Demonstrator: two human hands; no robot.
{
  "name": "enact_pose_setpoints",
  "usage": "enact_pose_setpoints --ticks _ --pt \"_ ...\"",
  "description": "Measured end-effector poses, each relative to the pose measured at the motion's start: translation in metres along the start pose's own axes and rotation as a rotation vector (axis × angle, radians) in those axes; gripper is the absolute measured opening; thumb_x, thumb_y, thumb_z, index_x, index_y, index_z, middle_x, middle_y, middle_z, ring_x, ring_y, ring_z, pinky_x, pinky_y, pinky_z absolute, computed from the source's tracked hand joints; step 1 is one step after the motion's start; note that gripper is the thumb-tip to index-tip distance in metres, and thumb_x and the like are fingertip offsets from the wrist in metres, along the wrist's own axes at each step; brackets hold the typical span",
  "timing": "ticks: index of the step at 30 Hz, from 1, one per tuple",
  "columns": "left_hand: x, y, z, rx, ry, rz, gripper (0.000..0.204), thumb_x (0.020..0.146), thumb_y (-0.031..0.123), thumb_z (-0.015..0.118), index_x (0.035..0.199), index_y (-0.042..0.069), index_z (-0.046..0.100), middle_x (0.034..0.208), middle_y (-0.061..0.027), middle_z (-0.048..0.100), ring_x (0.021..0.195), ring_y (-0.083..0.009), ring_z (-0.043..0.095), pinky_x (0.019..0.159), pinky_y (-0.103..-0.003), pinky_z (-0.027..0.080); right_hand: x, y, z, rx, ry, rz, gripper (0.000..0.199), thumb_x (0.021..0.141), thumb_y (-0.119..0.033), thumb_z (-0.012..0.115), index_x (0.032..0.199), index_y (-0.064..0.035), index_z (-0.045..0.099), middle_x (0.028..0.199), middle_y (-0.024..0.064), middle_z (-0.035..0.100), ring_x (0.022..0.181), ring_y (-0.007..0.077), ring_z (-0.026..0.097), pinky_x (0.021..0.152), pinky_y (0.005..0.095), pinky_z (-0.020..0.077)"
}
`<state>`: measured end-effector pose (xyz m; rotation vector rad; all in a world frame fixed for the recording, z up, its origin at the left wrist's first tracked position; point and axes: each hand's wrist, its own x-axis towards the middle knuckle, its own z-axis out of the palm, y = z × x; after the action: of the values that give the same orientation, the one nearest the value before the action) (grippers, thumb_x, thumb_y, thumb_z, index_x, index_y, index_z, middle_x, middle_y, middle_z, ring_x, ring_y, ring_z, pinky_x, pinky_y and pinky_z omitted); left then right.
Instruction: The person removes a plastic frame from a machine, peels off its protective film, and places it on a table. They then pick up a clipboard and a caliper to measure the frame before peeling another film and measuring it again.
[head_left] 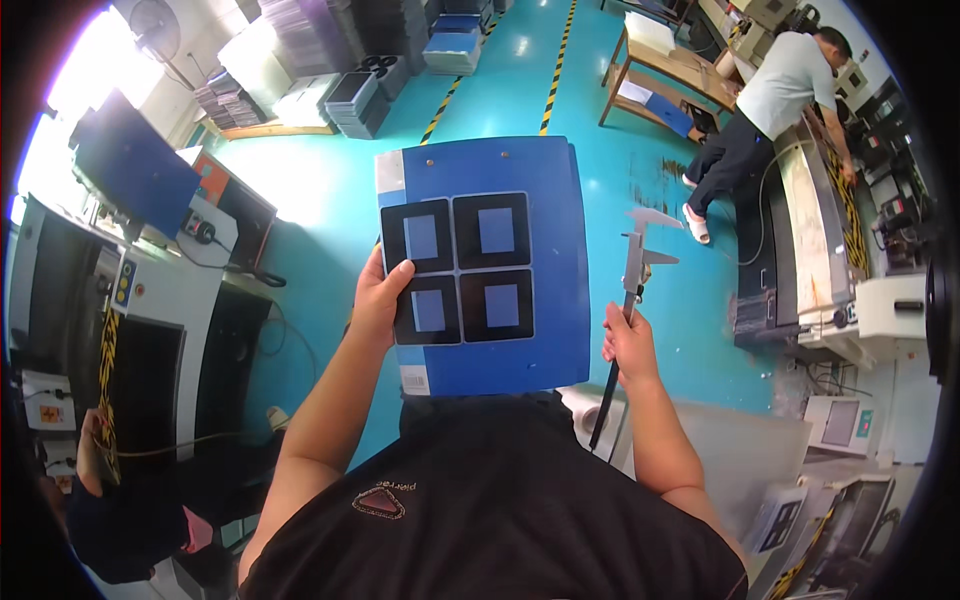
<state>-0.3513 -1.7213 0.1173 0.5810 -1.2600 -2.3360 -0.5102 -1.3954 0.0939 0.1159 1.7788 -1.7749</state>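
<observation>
My left hand grips the left edge of a blue file folder, its thumb lying on top. On the folder rests a flat panel of black square frames joined two by two, with blue showing through the openings; the thumb presses its left side. To the right of the folder, my right hand is closed around a metal caliper. The caliper's jaws point up and away from me, and its dark beam runs down below the hand. Caliper and folder are apart.
Machines line both sides, with a console at left. A person bends over a machine at far right; another person is at lower left. Stacked sheets and a wooden table stand farther off on the turquoise floor.
</observation>
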Motion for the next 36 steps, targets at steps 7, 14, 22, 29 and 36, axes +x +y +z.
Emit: enact_pose_setpoints --ticks 7,14,22,29,36 --pt "0.173 0.000 0.030 -0.046 -0.007 0.011 0.050 0.090 0.015 0.068 0.133 0.004 0.046 0.114 -0.0107 0.064 0.098 -0.0188 0.066 0.082 -0.034 0.058 0.164 -0.086 0.037 -0.081 -0.070 -0.181 0.031 0.099 -0.033 0.059 0.085 -0.0057 0.056 0.056 -0.0053 0.040 0.047 0.0049 0.036 0.044 0.0238 0.0330" --pt "0.367 0.006 0.060 -0.035 -0.088 -0.026 0.043 0.092 0.013 0.065 0.131 0.004 0.047 0.115 -0.0108 0.063 0.098 -0.0181 0.066 0.082 -0.034 0.058 0.336 -0.146 0.060 -0.009 -0.020 -0.361 0.040 0.101 -0.038 0.055 0.071 -0.0111 0.048 0.062 -0.0081 0.042 0.056 0.0020 0.036 0.051 0.0205 0.0291" --pt "0.554 0.006 0.117 0.137 -0.046 0.066 0.037 0.095 0.008 0.059 0.129 0.003 0.045 0.118 -0.0103 0.061 0.107 -0.0179 0.060 0.093 -0.033 0.050 0.495 -0.259 0.070 -0.104 0.017 -0.404 0.031 0.086 -0.019 0.073 0.067 -0.0140 0.049 0.065 -0.0104 0.042 0.061 0.0009 0.036 0.054 0.0211 0.0298" --pt "0.687 -0.029 0.177 0.084 -0.094 -0.084 0.037 0.093 0.005 0.061 0.127 0.003 0.048 0.118 -0.0091 0.060 0.108 -0.0192 0.058 0.098 -0.034 0.045 0.662 -0.400 0.012 -0.368 -0.192 -0.465 0.022 0.084 -0.022 0.074 0.077 -0.0100 0.056 0.070 -0.0083 0.049 0.066 0.0027 0.042 0.060 0.0221 0.0349" --pt "0.790 -0.036 0.245 0.117 -0.056 -0.284 0.038 0.096 0.013 0.060 0.131 0.006 0.046 0.119 -0.0073 0.060 0.103 -0.0189 0.062 0.082 -0.033 0.054 0.801 -0.488 -0.016 -0.522 -0.262 -0.468 0.023 0.084 -0.022 0.074 0.082 -0.0090 0.056 0.075 -0.0066 0.051 0.072 0.0046 0.045 0.065 0.0221 0.0378"
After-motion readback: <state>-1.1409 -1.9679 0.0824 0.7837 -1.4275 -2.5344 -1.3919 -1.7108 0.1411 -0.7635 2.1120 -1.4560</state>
